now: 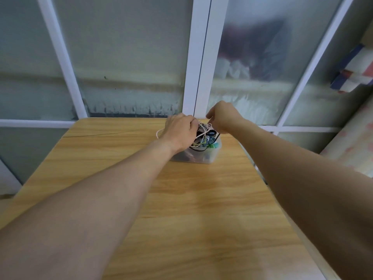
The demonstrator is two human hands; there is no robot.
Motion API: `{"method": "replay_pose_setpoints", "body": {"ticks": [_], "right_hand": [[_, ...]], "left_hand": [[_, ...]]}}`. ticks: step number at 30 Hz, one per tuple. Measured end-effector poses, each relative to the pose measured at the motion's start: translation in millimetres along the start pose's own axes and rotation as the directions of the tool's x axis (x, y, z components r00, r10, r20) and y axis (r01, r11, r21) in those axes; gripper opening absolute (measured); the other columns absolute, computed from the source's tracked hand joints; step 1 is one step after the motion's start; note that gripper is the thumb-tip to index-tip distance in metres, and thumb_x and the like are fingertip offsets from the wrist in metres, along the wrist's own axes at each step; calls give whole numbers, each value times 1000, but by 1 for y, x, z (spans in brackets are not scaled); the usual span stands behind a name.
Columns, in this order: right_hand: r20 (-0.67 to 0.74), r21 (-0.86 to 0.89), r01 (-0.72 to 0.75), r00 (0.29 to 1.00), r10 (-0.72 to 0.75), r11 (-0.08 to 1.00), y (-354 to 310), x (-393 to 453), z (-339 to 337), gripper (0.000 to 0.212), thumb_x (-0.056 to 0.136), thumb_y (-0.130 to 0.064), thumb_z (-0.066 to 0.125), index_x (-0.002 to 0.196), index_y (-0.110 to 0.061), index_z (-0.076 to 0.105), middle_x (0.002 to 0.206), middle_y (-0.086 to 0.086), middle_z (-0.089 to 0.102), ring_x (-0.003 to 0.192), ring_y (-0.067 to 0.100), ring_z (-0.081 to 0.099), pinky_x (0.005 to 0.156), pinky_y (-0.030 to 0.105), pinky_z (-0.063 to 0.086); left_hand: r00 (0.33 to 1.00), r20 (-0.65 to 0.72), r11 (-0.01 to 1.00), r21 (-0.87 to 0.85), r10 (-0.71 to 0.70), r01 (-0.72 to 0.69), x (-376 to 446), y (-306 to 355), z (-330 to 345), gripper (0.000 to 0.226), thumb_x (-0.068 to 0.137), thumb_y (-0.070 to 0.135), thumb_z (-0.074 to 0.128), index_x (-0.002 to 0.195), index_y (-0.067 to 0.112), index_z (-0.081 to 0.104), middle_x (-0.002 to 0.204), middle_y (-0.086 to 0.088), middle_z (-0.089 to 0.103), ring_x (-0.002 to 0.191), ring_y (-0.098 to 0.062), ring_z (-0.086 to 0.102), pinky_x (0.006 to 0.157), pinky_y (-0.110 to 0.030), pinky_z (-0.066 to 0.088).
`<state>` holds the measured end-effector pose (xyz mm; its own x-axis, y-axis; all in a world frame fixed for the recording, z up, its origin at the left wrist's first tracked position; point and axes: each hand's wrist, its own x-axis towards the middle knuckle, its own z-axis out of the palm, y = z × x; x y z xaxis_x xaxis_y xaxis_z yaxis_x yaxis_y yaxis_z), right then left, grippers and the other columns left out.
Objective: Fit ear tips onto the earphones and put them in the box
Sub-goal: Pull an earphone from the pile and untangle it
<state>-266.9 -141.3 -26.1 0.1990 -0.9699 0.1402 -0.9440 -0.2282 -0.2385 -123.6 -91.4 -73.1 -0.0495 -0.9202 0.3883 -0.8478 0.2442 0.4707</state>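
- A clear plastic box (203, 155) sits toward the far end of the wooden table (181, 209), close to the frosted glass doors (129, 57).
- The box is heaped with tangled earphones (203, 136): white, black and greenish cords, some spilling over the rim.
- The left hand (179, 131) rests on top of the pile, fingers curled down into the white cords, gripping them; one white loop sticks out past its far side.
- The right hand (223, 118) hovers just above the box's far edge, fingers bent, seemingly pinching a thin white cord; the fingertips are too small to be sure.
- Both forearms stretch out across the table.
- Ear tips cannot be made out.
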Motion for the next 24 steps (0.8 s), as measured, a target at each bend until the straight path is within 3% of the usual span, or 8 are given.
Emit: {"method": "replay_pose_setpoints", "body": {"ticks": [4, 7, 9, 13, 16, 18, 21, 24], "right_hand": [[-11, 20, -7, 1000, 7, 1000, 3, -3, 8, 24, 85, 1, 62, 104, -6, 74, 103, 13, 72, 96, 28, 68, 83, 33, 56], [-55, 139, -39, 997, 47, 990, 8, -4, 6, 13, 87, -7, 64, 92, -8, 76, 95, 12, 74, 90, 26, 69, 79, 30, 55], [-129, 200, -60, 988, 87, 978, 10, -6, 6, 18, 90, -11, 60, 91, 1, 73, 92, 18, 73, 88, 32, 68, 79, 36, 57], [-264, 370, 79, 964, 23, 925, -4, -22, 12, 40, 97, -37, 46, 90, -4, 69, 82, 15, 70, 78, 32, 63, 72, 37, 53], [-178, 194, 256, 959, -222, 947, -14, -30, 28, 37, 87, -53, 47, 104, -33, 73, 82, 1, 71, 76, 22, 63, 73, 33, 52], [-144, 69, 325, 939, -313, 943, -11, -29, 37, 29, 89, -34, 49, 101, -30, 74, 69, 10, 64, 67, 30, 52, 71, 36, 50], [-160, -11, 274, 949, -272, 962, -9, -32, 38, 37, 94, -35, 36, 77, -20, 65, 73, 12, 66, 75, 36, 48, 82, 41, 44], [-82, -26, 177, 980, -179, 984, -19, -39, 30, 42, 102, -42, 33, 95, -24, 70, 94, 7, 65, 100, 32, 41, 87, 40, 33]], "left_hand": [[996, 18, 977, -197, -86, 88, 3, 9, 0, 37, 100, 27, 43, 130, 8, 53, 144, -15, 29, 134, -26, 35, 110, -29, 22], [981, -103, 911, -397, -165, 111, 5, 14, -5, 37, 96, 16, 50, 131, 6, 44, 141, -13, 27, 108, -17, 45, 90, -9, 24], [954, -158, 876, -456, -254, 158, 5, 12, -10, 32, 95, 10, 49, 126, 6, 45, 135, -12, 34, 103, -14, 44, 88, -9, 26], [894, -214, 910, -226, -394, 347, 3, 3, -14, 40, 89, 17, 56, 125, 4, 44, 132, -17, 41, 122, -30, 43, 105, -35, 36], [763, 35, 752, -150, -645, 643, 5, -5, -23, 58, 91, 35, 52, 136, 1, 35, 141, -22, 39, 129, -37, 41, 104, -43, 36], [765, 154, 755, -129, -626, 643, 5, -9, -27, 52, 97, 35, 36, 134, -1, 42, 138, -24, 44, 123, -39, 48, 100, -42, 44], [826, 166, 826, -91, -538, 557, -1, -11, -32, 38, 98, 15, 26, 128, 2, 47, 130, -31, 43, 116, -45, 49, 85, -41, 50], [797, 135, 787, -130, -589, 603, -6, -14, -37, 41, 99, 18, 29, 135, 2, 40, 135, -29, 41, 123, -43, 44, 91, -41, 45]]}}
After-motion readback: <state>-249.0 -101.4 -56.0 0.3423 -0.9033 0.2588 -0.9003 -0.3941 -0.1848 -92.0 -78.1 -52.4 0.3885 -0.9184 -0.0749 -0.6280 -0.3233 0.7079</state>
